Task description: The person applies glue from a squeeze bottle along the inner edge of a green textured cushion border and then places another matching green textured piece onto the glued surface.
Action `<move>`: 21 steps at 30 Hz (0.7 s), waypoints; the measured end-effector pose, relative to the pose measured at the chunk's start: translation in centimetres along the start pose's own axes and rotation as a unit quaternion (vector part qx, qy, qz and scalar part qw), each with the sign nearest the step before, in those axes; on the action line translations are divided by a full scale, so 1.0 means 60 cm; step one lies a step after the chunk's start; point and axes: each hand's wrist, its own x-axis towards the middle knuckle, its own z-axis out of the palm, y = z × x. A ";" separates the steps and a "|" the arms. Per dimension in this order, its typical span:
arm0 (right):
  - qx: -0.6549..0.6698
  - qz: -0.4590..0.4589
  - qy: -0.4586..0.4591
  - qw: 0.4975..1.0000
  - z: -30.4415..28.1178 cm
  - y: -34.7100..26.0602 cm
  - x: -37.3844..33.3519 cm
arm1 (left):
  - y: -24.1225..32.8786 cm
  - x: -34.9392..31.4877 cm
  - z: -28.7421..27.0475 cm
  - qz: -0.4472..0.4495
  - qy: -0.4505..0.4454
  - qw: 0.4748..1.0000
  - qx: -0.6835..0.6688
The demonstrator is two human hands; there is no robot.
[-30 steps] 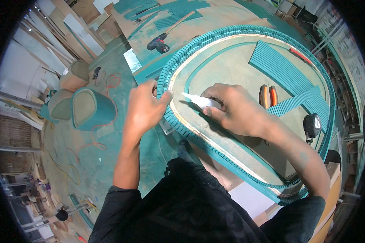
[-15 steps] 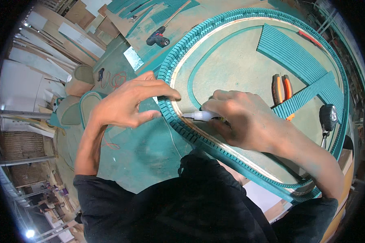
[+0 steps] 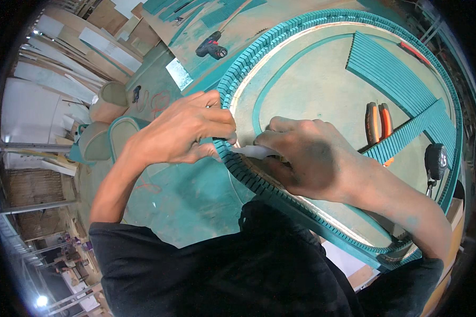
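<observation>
As it spreads across the right half of the view, a rounded tan panel [image 3: 312,90] carries teal slotted edging [image 3: 244,171] along its visible rim. Beyond the panel's upper left lies a worktable [image 3: 248,31] with a dusty tan top. On the floor well to the panel's left stands a teal-sided, drum-like form [image 3: 122,132]. Across the panel's right part lies a wide teal slatted sheet [image 3: 386,71], and a narrower slatted strip [image 3: 410,131] crosses over it.

The right hand [image 3: 312,156] is over the panel, close to its left edge, with fingers and thumb closed. The left hand [image 3: 188,129] is at that same edge of the panel, fingers bent at the edging and thumb toward its outer side, a small gap showing between them; whether it pinches the edging cannot be told. A power drill [image 3: 211,46] rests on the worktable, off the panel's upper left. Orange-and-black tool handles [image 3: 386,121] lie on the panel, right of its middle, and a black tape measure [image 3: 435,161] sits near its right rim. Gripped in the right hand, a white bottle [image 3: 254,151] points its tapered tip at the panel's left edge.
</observation>
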 end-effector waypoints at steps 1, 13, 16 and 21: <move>0.002 -0.003 0.000 1.000 0.010 0.005 -0.001 | 0.002 0.001 -0.001 0.013 0.001 1.000 0.002; -0.051 -0.059 -0.007 0.997 0.004 -0.004 0.012 | 0.020 0.011 -0.011 -0.005 -0.023 0.998 0.055; -0.050 -0.079 0.038 0.995 0.008 0.003 0.001 | 0.022 0.010 -0.009 -0.015 -0.005 0.999 0.049; -0.027 -0.040 -0.002 0.999 0.000 0.005 -0.008 | 0.025 0.012 -0.005 -0.015 0.000 0.999 0.052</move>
